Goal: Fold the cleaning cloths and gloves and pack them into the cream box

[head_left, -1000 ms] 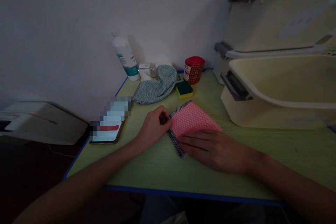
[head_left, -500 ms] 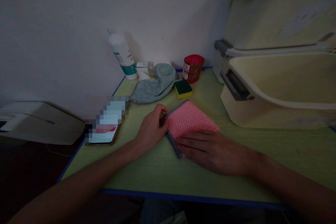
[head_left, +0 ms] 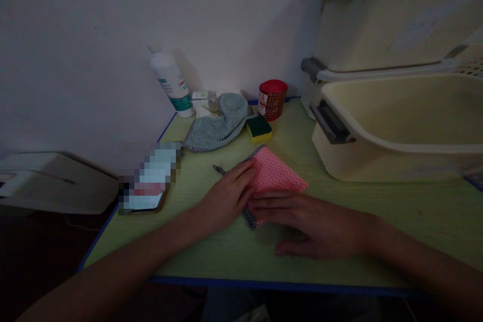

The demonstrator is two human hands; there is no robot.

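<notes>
A folded pink cloth (head_left: 274, 174) with a dark checked border lies on the green table (head_left: 211, 241). My left hand (head_left: 227, 196) lies flat on its left side, fingers stretched out toward the far corner. My right hand (head_left: 315, 224) rests flat on the cloth's near edge, fingers extended leftward and touching the left hand's fingertips. A thin strip of the checked border sticks out on the table to the left of the left hand.
A grey-green cloth (head_left: 219, 126), a yellow-green sponge (head_left: 258, 129), a red tin (head_left: 272, 99) and a white bottle (head_left: 169, 82) stand at the back. A phone (head_left: 146, 186) lies at the left edge. Cream plastic bins (head_left: 396, 121) fill the right.
My left hand let go of the cloth's left corner and now lies flat over the cloth. My right hand slid slightly toward me. The view shifted a little.
</notes>
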